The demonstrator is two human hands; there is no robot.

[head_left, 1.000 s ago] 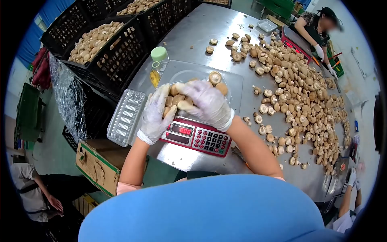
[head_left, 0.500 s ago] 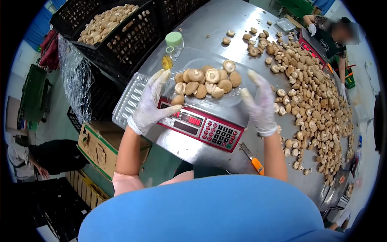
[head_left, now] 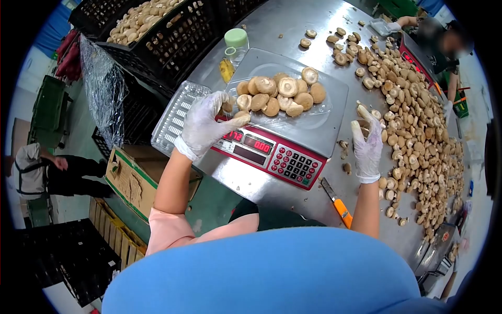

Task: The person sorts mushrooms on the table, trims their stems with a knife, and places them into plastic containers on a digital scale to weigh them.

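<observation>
At the left end of the tray (head_left: 316, 111), which sits on the red scale (head_left: 277, 159) at mid counter (head_left: 324, 15), it's the left grip (head_left: 201, 123), gloved, thumb near and fingers far, a gap between them; whether it pinches plastic or a mushroom there, I cannot tell; off to the right, well apart from the tray, the right grip (head_left: 368, 149) is half curled, a brown cap (head_left: 361, 125) showing between thumb and fingers; held or merely behind them, no telling; and inside the tray the mushrooms (head_left: 287, 87) sit bunched, some caps up, some undersides up!

Now the handling: each mushroom looks light, firm enough to pinch yet easily bruised; a soft hold round the cap's edge should serve; those rounded tops could roll, and smooth gloves may slip; the tray, thin clear plastic by the look of it, should flex if squeezed or lifted at one end; its left and right ends, fingertips under the rim, look the best places to hold it; loaded, it ought to be modest in weight; right of the right grip spreads the loose pile (head_left: 413, 120); left of that wrist lies a knife (head_left: 342, 212), orange handle nearest!
</observation>
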